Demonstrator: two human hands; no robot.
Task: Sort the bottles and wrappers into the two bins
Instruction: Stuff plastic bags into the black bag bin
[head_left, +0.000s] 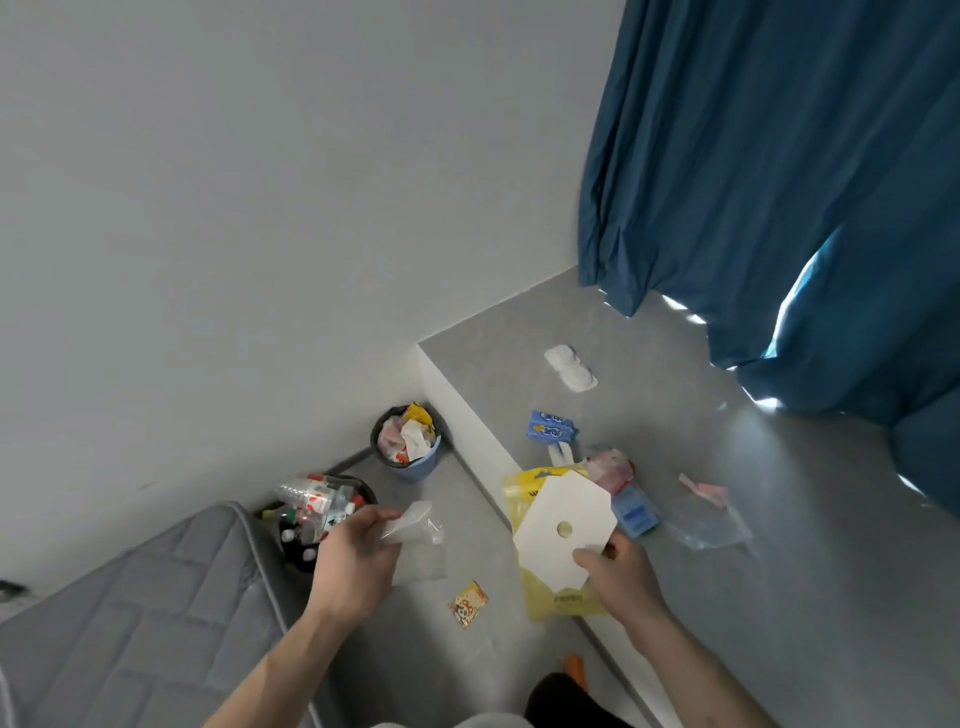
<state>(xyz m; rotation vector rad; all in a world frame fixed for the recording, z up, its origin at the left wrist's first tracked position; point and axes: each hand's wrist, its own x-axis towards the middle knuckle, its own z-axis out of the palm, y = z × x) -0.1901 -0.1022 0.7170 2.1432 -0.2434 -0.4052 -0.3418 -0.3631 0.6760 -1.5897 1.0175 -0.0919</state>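
My left hand (358, 556) pinches a clear plastic wrapper (415, 535) above the floor, just right of the black bin (363, 491) packed with bottles. My right hand (618, 571) grips a white card with a round hole (561, 525) together with a yellow bag (550, 597) at the ledge's edge. The blue bin (415, 465) by the wall holds wrappers. A small yellow wrapper (467, 604) lies on the floor between my hands. On the ledge lie a blue packet (550, 427), a red-and-clear wrapper (613, 467), a blue box (636, 512), a clear bag (711, 525) and a white blister pack (571, 368).
A raised grey ledge (727, 597) runs along the right, under a blue curtain (779, 156). A grey quilted mattress (130, 613) fills the lower left, close to the black bin. The white wall (234, 208) stands behind both bins.
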